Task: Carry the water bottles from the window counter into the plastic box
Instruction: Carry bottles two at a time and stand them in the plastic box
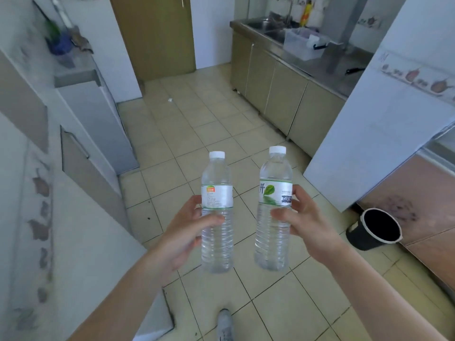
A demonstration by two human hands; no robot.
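Observation:
I hold two clear water bottles with white caps upright in front of me, above the tiled floor. My left hand (183,232) grips the left bottle (217,183), which has an orange-and-white label. My right hand (301,217) grips the right bottle (275,173), whose label shows a green leaf. The clear plastic box (304,44) with a blue clasp stands far ahead on the steel counter at the upper right, beside the sink.
A black bin (374,230) with a white rim stands on the floor at the right, against a brown tiled wall. White cabinets (98,119) line the left; olive cabinet doors (283,94) run under the sink counter. A wooden door (157,33) is at the far end.

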